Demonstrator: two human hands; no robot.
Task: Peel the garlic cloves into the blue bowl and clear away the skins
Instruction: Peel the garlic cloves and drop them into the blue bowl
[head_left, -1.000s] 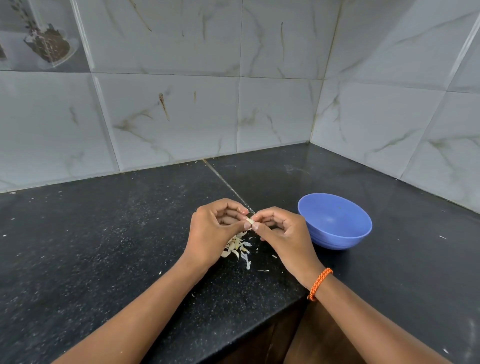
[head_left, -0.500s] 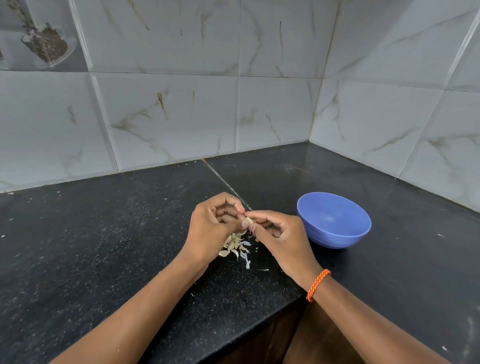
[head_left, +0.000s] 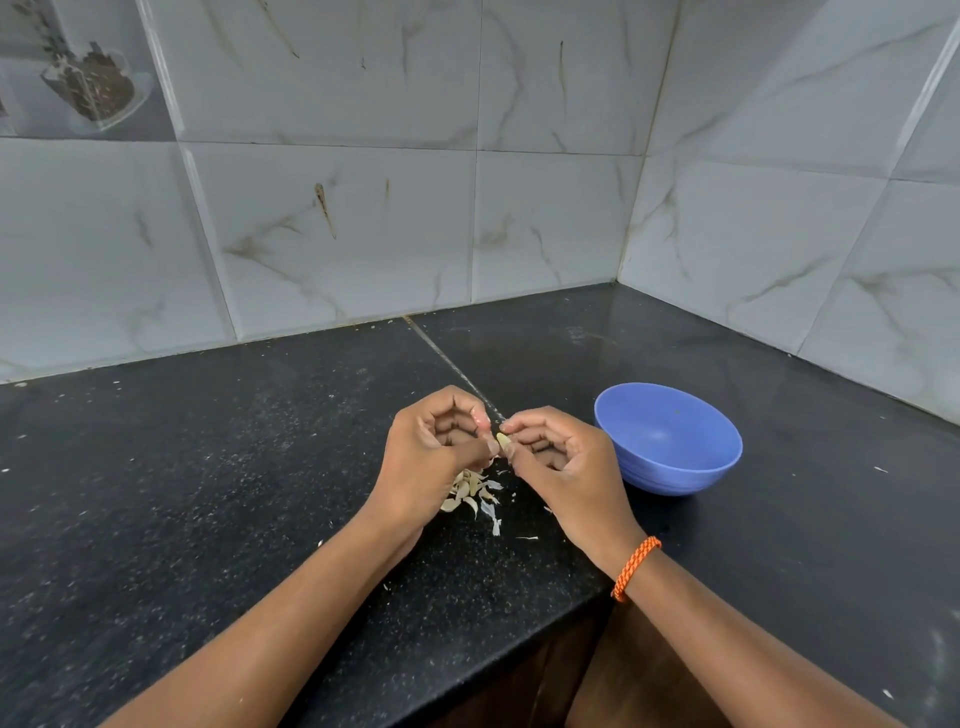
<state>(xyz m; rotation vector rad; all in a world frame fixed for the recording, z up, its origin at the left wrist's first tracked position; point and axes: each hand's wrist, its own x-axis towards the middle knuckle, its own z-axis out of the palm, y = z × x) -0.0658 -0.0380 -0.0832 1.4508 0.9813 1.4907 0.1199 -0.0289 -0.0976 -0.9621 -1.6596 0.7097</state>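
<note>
Your left hand and right hand meet fingertip to fingertip, both pinching one small clove, which lets one side steady it while the other picks at the skin. Directly beneath your fingers lies the heap of skins on the counter, catching what falls. The bowl sits just right of your right hand, looking empty, an easy drop.
</note>
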